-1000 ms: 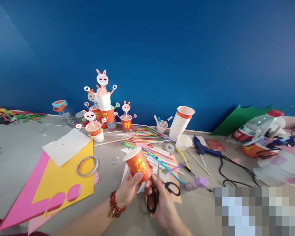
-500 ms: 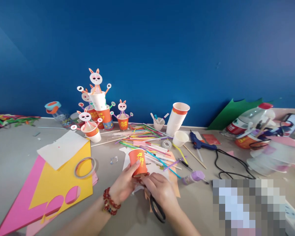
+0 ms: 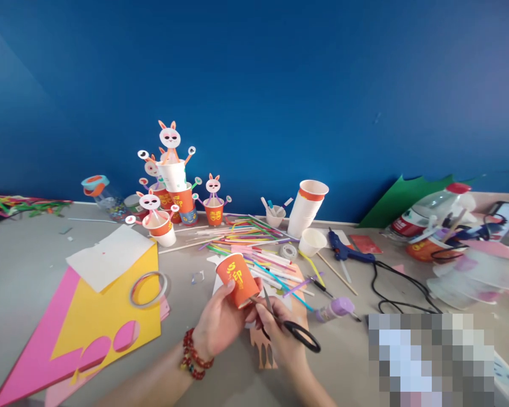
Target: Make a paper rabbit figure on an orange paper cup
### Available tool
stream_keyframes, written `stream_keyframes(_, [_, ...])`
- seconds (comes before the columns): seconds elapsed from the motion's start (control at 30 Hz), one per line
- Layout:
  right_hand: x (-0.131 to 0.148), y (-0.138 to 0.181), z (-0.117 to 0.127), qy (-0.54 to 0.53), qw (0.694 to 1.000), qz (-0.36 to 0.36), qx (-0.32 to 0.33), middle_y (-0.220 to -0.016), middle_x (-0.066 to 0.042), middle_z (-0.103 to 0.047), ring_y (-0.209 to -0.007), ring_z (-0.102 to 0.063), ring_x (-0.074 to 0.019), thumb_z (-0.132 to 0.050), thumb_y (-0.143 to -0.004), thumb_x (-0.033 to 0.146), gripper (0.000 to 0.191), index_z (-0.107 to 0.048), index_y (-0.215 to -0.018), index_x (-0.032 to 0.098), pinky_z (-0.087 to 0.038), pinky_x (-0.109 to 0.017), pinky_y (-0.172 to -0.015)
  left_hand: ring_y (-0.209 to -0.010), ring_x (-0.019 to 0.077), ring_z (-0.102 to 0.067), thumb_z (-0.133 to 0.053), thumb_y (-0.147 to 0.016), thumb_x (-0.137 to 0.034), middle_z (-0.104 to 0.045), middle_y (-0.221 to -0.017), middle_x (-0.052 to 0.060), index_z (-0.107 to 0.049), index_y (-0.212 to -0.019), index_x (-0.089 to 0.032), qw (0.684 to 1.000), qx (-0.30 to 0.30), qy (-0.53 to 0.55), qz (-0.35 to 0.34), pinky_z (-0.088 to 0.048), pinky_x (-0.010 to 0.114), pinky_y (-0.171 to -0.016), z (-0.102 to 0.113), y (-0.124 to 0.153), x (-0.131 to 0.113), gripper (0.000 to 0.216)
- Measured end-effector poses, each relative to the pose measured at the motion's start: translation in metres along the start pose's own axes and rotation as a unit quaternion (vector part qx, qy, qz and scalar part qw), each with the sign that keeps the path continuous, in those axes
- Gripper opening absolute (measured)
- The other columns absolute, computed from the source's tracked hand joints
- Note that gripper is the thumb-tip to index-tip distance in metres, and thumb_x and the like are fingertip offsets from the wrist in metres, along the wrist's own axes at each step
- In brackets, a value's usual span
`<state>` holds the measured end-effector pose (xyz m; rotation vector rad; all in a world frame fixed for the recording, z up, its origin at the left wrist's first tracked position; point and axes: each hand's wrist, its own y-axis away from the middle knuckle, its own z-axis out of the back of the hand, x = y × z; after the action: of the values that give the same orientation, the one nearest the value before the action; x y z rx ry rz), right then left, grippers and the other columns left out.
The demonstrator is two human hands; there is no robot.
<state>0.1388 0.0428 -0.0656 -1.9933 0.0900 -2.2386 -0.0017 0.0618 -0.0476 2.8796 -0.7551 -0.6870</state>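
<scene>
My left hand (image 3: 220,319) is closed around an orange paper cup (image 3: 238,282) with yellow lettering, its white-rimmed mouth tilted up and left. A red beaded bracelet (image 3: 194,356) circles that wrist. In my right hand (image 3: 280,333) is a pair of black-handled scissors (image 3: 302,336); the blades are spread near the cup's base, one of them partly hidden there. Whether a blade pierces the cup I cannot tell. Below the hands lies a cut piece of light orange paper (image 3: 263,346) with narrow strips.
Straws and markers (image 3: 246,237) lie beyond the hands. Finished rabbit cups (image 3: 214,212) stand by the blue wall. To the left are coloured sheets (image 3: 139,322) and a tape roll (image 3: 148,289). On the right are stacked white cups (image 3: 306,209), a glue gun (image 3: 345,249) and a glue bottle (image 3: 335,310).
The cup has tipped further to the left. My right hand has turned the scissors, so their handles now point right and the spread blades show at the cup's base.
</scene>
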Motion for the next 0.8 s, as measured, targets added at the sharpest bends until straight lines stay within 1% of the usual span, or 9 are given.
stream_keyframes(0.13, [-0.001, 0.0, 0.003, 0.069, 0.994, 0.079, 0.01, -0.066, -0.002, -0.068, -0.06, -0.063, -0.016, -0.053, -0.093, 0.037, 0.026, -0.066, -0.077, 0.022, -0.05, -0.025, -0.058, -0.092, 0.0224, -0.063, -0.065, -0.086, -0.033, -0.068, -0.104, 0.012, -0.064, -0.109, -0.011, 0.997, -0.065, 0.0, -0.048, -0.047, 0.033, -0.079, -0.001, 0.0, -0.007, 0.032])
stream_keyframes(0.27, [-0.008, -0.001, 0.003, 0.124, 0.976, 0.18, 0.008, -0.065, -0.001, -0.065, -0.059, -0.062, -0.0149, -0.049, -0.095, 0.03, 0.021, -0.066, -0.087, 0.021, -0.049, -0.024, -0.056, -0.079, 0.02, -0.064, -0.065, -0.085, -0.046, -0.068, -0.094, 0.011, -0.064, -0.102, -0.01, 0.996, -0.093, -0.003, 0.005, -0.046, 0.028, -0.065, -0.001, -0.002, -0.007, 0.04])
stream_keyframes(0.33, [-0.008, -0.004, 0.004, 0.18, 0.949, 0.26, 0.006, -0.065, -0.002, -0.063, -0.056, -0.06, -0.0152, -0.047, -0.096, 0.027, 0.02, -0.065, -0.092, 0.02, -0.048, -0.025, -0.053, -0.074, 0.0184, -0.064, -0.061, -0.086, -0.051, -0.068, -0.089, 0.011, -0.064, -0.101, -0.008, 0.994, -0.104, 0.001, 0.036, -0.046, 0.027, -0.064, 0.001, -0.003, -0.005, 0.046])
stream_keyframes(0.43, [-0.002, -0.008, 0.007, 0.271, 0.89, 0.365, 0.04, -0.063, -0.003, -0.063, -0.054, -0.057, -0.0158, -0.043, -0.096, 0.021, 0.022, -0.064, -0.1, 0.017, -0.046, -0.026, -0.053, -0.071, 0.0178, -0.064, -0.058, -0.087, -0.053, -0.068, -0.084, 0.011, -0.065, -0.096, -0.007, 0.992, -0.112, 0.001, 0.064, -0.047, 0.027, -0.067, 0.006, -0.004, -0.004, 0.047])
stream_keyframes(0.5, [0.002, -0.01, 0.01, 0.305, 0.869, 0.384, 0.064, -0.064, -0.003, -0.066, -0.057, -0.059, -0.0166, -0.042, -0.097, 0.016, 0.023, -0.063, -0.103, 0.017, -0.047, -0.026, -0.055, -0.069, 0.0176, -0.063, -0.058, -0.087, -0.054, -0.069, -0.083, 0.011, -0.065, -0.095, -0.007, 0.989, -0.119, -0.004, 0.084, -0.047, 0.027, -0.065, 0.009, -0.003, -0.005, 0.048])
stream_keyframes(0.63, [0.004, -0.01, 0.015, 0.335, 0.857, 0.378, 0.107, -0.073, -0.005, -0.07, -0.065, -0.062, -0.0179, -0.04, -0.099, 0.017, 0.024, -0.064, -0.103, 0.019, -0.049, -0.029, -0.062, -0.065, 0.0176, -0.063, -0.06, -0.084, -0.058, -0.07, -0.086, 0.01, -0.066, -0.099, -0.009, 0.982, -0.139, -0.032, 0.125, -0.046, 0.028, -0.061, 0.01, -0.001, -0.008, 0.051])
stream_keyframes(0.7, [0.003, -0.01, 0.017, 0.329, 0.853, 0.392, 0.104, -0.076, -0.006, -0.071, -0.068, -0.064, -0.0183, -0.041, -0.099, 0.017, 0.024, -0.063, -0.107, 0.019, -0.05, -0.029, -0.064, -0.065, 0.0182, -0.063, -0.061, -0.083, -0.059, -0.07, -0.087, 0.01, -0.065, -0.102, -0.01, 0.98, -0.146, -0.035, 0.127, -0.046, 0.028, -0.061, 0.007, 0.0, -0.008, 0.053])
stream_keyframes(0.77, [0.002, -0.009, 0.016, 0.297, 0.868, 0.389, 0.082, -0.074, -0.005, -0.071, -0.067, -0.065, -0.0177, -0.043, -0.099, 0.017, 0.022, -0.064, -0.105, 0.019, -0.05, -0.029, -0.064, -0.071, 0.0199, -0.065, -0.062, -0.082, -0.058, -0.07, -0.088, 0.01, -0.065, -0.104, -0.011, 0.984, -0.146, -0.025, 0.102, -0.047, 0.029, -0.065, 0.002, 0.001, -0.005, 0.052])
stream_keyframes(0.8, [0.002, -0.008, 0.015, 0.271, 0.886, 0.37, 0.07, -0.071, -0.004, -0.069, -0.064, -0.064, -0.017, -0.044, -0.098, 0.018, 0.021, -0.065, -0.101, 0.02, -0.05, -0.028, -0.063, -0.075, 0.0212, -0.066, -0.063, -0.082, -0.057, -0.07, -0.09, 0.01, -0.064, -0.104, -0.011, 0.986, -0.144, -0.018, 0.081, -0.048, 0.03, -0.068, -0.001, 0.002, -0.004, 0.051])
